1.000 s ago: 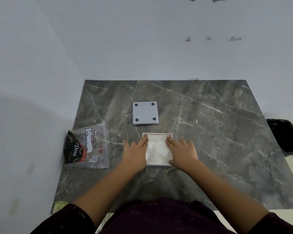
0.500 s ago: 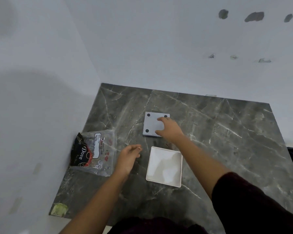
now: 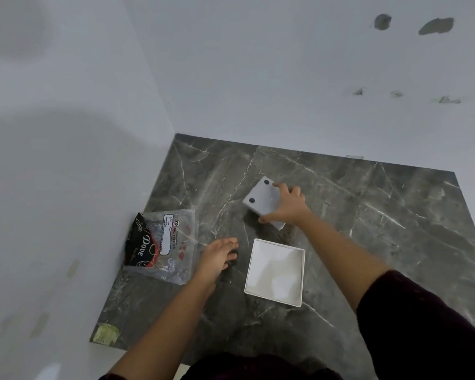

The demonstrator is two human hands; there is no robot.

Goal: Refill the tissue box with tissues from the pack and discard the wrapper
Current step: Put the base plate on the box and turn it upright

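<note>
White walls meet in a corner behind a dark marble table [image 3: 340,215]. The landmark is the open tissue box [image 3: 275,276], white and filled with tissues, lying near the table's front edge. Left of the box, against the wall, the emptied wrapper [image 3: 161,246] lies flat, not yet discarded. Just beyond the box, the grey base panel [image 3: 262,202] with dark feet is tilted up off the table, clasped at its edges by the right hand [image 3: 287,205]. Between box and wrapper, the left hand [image 3: 217,260] hovers with fingers loose, grasping nothing. The panel could go on skewed, I judge, pinching tissue at the rim, since nothing steadies the box.
</note>
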